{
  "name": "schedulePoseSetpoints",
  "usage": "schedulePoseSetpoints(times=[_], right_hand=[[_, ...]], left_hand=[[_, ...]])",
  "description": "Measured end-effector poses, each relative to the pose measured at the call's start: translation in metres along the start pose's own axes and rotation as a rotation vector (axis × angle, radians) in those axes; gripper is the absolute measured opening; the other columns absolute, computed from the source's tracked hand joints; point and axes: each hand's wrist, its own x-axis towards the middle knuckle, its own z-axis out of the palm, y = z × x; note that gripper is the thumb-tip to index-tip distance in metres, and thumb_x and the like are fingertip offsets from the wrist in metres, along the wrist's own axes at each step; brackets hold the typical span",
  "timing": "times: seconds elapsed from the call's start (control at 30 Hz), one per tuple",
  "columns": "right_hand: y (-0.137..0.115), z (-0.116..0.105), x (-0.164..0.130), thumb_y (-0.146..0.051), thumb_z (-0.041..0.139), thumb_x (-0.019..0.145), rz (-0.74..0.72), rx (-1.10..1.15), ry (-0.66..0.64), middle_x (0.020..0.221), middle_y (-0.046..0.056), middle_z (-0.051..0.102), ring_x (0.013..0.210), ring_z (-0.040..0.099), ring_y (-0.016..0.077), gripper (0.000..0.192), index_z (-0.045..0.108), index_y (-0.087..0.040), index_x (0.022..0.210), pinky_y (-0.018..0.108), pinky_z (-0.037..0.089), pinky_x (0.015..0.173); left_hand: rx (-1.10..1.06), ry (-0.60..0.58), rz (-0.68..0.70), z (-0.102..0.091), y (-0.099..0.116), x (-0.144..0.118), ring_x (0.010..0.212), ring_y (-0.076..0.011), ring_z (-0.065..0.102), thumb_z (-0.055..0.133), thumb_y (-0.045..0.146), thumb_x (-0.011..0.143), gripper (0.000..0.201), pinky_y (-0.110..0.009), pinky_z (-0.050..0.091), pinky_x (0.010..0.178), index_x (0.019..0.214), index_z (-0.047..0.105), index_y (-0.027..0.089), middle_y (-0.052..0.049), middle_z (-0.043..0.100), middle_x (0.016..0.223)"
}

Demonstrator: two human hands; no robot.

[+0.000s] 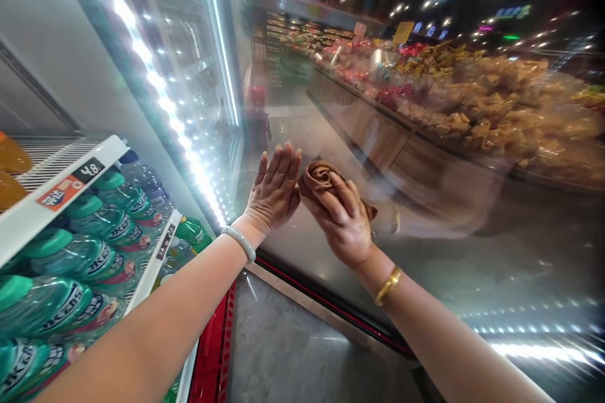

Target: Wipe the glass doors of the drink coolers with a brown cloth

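A large glass door (293, 252) stands in front of me, seen at a slant. My left hand (276, 187) lies flat against the glass with its fingers stretched out; a pale bangle is on that wrist. Just to the right of it, my right hand (347, 220) presses a bunched brown cloth (322, 175) to the glass, its fingers curled over the folds. A gold bracelet sits on the right wrist. Part of the cloth is hidden under the palm.
At the left, shelves (61, 195) hold rows of green-capped bottles (75, 302). A bright light strip (165, 101) runs down the cabinet's side. Beyond the glass is a wooden display stand (378, 132) heaped with packaged goods. Grey floor (283, 340) shows below the door's bottom edge.
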Motion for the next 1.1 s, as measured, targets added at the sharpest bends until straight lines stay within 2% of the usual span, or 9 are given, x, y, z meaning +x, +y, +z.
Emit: schedulePoseSetpoints(times=[0.13,0.23,0.4,0.53,0.7,0.8,0.87,0.97,1.1], right_hand=[[0.024,-0.021,0.018,-0.016,0.061,0.1,0.109,-0.06,0.137,0.132,0.005,0.069,0.154,0.042,0.0262,0.039,0.066,-0.032,0.135,0.056,0.033,0.13],[0.022,-0.006,0.049,-0.019,0.059,0.102,0.148,-0.107,0.207,0.138,0.005,0.065,0.158,0.034,0.0273,0.038,0.064,-0.033,0.137,0.057,0.032,0.131],[0.004,0.014,0.037,-0.011,0.057,0.099,-0.051,-0.009,0.102,0.128,0.003,0.07,0.157,0.037,0.0229,0.036,0.067,-0.028,0.128,0.048,0.038,0.13],[0.01,0.01,0.029,-0.009,0.053,0.099,-0.048,0.07,0.065,0.135,0.003,0.068,0.159,0.034,0.025,0.043,0.063,-0.029,0.136,0.056,0.033,0.131],[-0.014,0.057,0.066,-0.017,0.045,0.106,0.091,0.192,0.034,0.148,0.001,0.061,0.162,0.026,0.0259,0.037,0.062,-0.03,0.136,0.058,0.017,0.137],[-0.033,0.075,0.048,-0.014,0.049,0.104,0.029,0.22,-0.071,0.145,0.003,0.064,0.157,0.037,0.0245,0.035,0.065,-0.026,0.133,0.055,0.024,0.137],[-0.034,0.061,0.017,-0.013,0.056,0.101,-0.069,0.221,-0.112,0.142,0.006,0.067,0.154,0.043,0.0244,0.035,0.065,-0.023,0.133,0.05,0.033,0.134],[-0.017,0.012,-0.026,-0.01,0.064,0.096,-0.156,0.213,-0.134,0.13,0.006,0.073,0.149,0.049,0.0236,0.033,0.07,-0.02,0.126,0.045,0.043,0.129],[0.008,-0.045,-0.037,-0.01,0.067,0.094,-0.015,0.063,0.01,0.118,0.004,0.075,0.146,0.052,0.0237,0.035,0.071,-0.024,0.126,0.048,0.042,0.129]], left_hand=[[0.017,-0.013,0.021,0.007,-0.005,-0.003,0.163,-0.0233,0.004,0.04,0.02,0.1,0.078,-0.051,0.006,0.135,0.169,0.005,0.014,-0.016,0.022,0.173],[0.005,0.012,0.004,0.009,-0.01,0.004,0.163,-0.0231,0.005,0.04,0.019,0.099,0.076,-0.05,0.005,0.135,0.169,0.01,0.011,-0.017,0.024,0.172],[-0.057,-0.073,-0.072,0.009,-0.023,0.005,0.164,-0.0251,0.009,0.042,0.032,0.103,0.069,-0.049,0.002,0.135,0.166,0.025,0.008,-0.018,0.028,0.171],[-0.066,-0.11,-0.08,0.004,-0.036,0.004,0.164,-0.0223,0.006,0.04,0.028,0.101,0.066,-0.05,0.001,0.135,0.165,0.03,0.011,-0.015,0.028,0.172],[-0.013,-0.122,-0.076,-0.006,-0.06,0.0,0.163,-0.0213,-0.001,0.038,0.032,0.104,0.063,-0.051,0.001,0.135,0.161,0.034,0.004,-0.016,0.022,0.173],[-0.004,-0.133,-0.169,-0.013,-0.067,-0.015,0.162,-0.0228,-0.005,0.032,0.036,0.106,0.066,-0.049,-0.002,0.134,0.161,0.027,-0.001,-0.014,0.013,0.175],[-0.018,-0.17,-0.12,-0.015,-0.062,-0.029,0.162,-0.0241,-0.005,0.039,0.035,0.103,0.071,-0.05,-0.001,0.134,0.163,0.022,0.0,-0.016,0.009,0.175],[-0.026,-0.176,0.049,-0.013,-0.041,-0.046,0.162,-0.0229,-0.002,0.049,0.021,0.097,0.082,-0.051,0.005,0.135,0.168,0.01,0.01,-0.016,0.011,0.174],[-0.054,-0.088,0.106,-0.013,0.0,-0.047,0.163,-0.0206,0.0,0.046,0.013,0.096,0.086,-0.046,0.005,0.135,0.169,0.001,0.016,-0.013,0.011,0.175]])
